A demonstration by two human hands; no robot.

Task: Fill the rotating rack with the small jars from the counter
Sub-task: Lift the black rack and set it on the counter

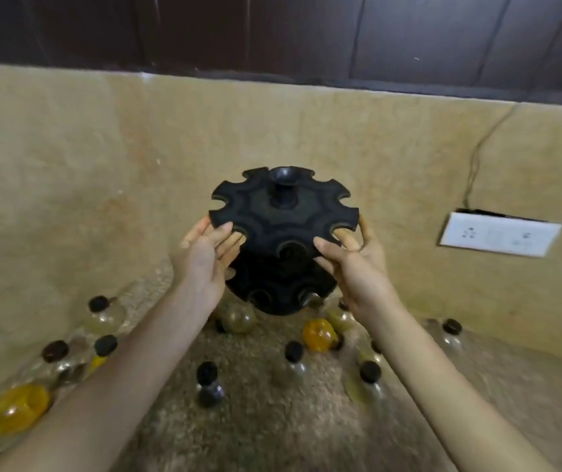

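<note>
Both hands grip the black rack [283, 223] by its top tier, left hand [204, 264] on its left edge, right hand [357, 264] on its right (fingers hooked into notches). Jars [208, 383] lie scattered on the near counter [255, 420].

A white socket plate [500, 234] sits on the tan stone backsplash [102, 165] at the right, with a thin cable [477, 155] running up from its top edge. Above the backsplash lies a band of dark panels [272, 32]. The speckled counter [255, 430] is blurred.
</note>
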